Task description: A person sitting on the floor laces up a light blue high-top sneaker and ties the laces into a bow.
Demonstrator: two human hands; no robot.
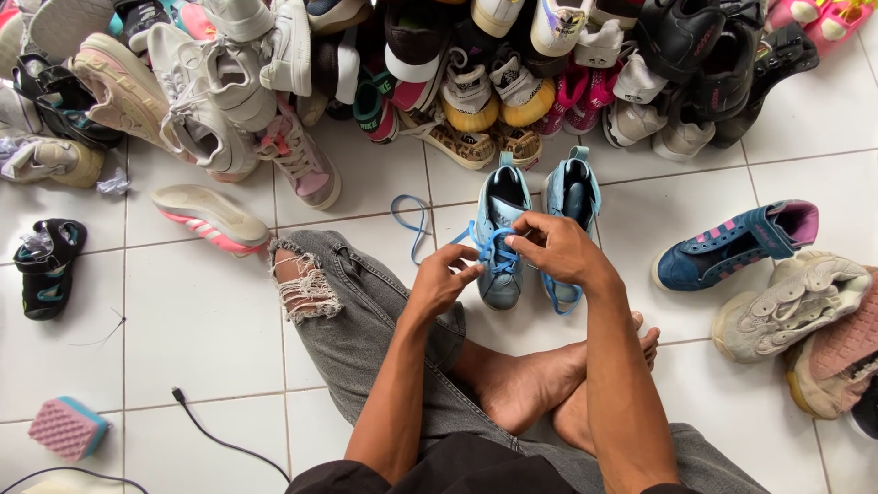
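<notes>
A white tiled floor carries everything. On it stand 2 light blue shoes. Behind them rises a heap of shoes; right of them lies a navy sneaker; far left, a pink sponge and black sandal.

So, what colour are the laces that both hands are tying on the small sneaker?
Bright blue laces, on a light blue sneaker; head view.

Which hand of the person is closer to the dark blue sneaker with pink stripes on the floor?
Right. The right hand is at the laces of the light blue shoes, closer to the dark blue sneaker; the left hand is beyond it, on the far side.
</notes>
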